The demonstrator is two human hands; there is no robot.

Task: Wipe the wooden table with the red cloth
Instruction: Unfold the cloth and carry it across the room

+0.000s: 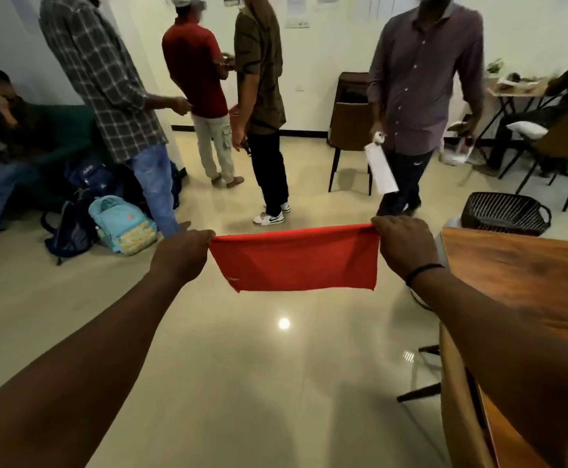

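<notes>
Grip: my left hand [183, 253] and my right hand [406, 246] are each pinched closed on an upper corner of the red cloth [294, 261]. The cloth is stretched taut between them and hangs in a flat, apparently folded, rectangle, its long axis running straight from one hand to the other.

Position of cloth: it is held in the air over the tiled floor [276, 383], clear of the wooden table [529, 275] and touching nothing but my hands.

Governing relation: the wooden table lies to the right of the cloth, its near corner just beside and beyond my right wrist, with its edge running back along my right forearm. My right hand is the nearer to the table; my left hand is well apart from it.

Assessment: wiping has not begun. In my judgement the cloth must be carried rightward and laid on the tabletop, with the right hand best placed to lead.

Surroundings: a dark woven basket [505, 212] sits at the far end of the table. Several people stand beyond the cloth, well apart from the table.
</notes>
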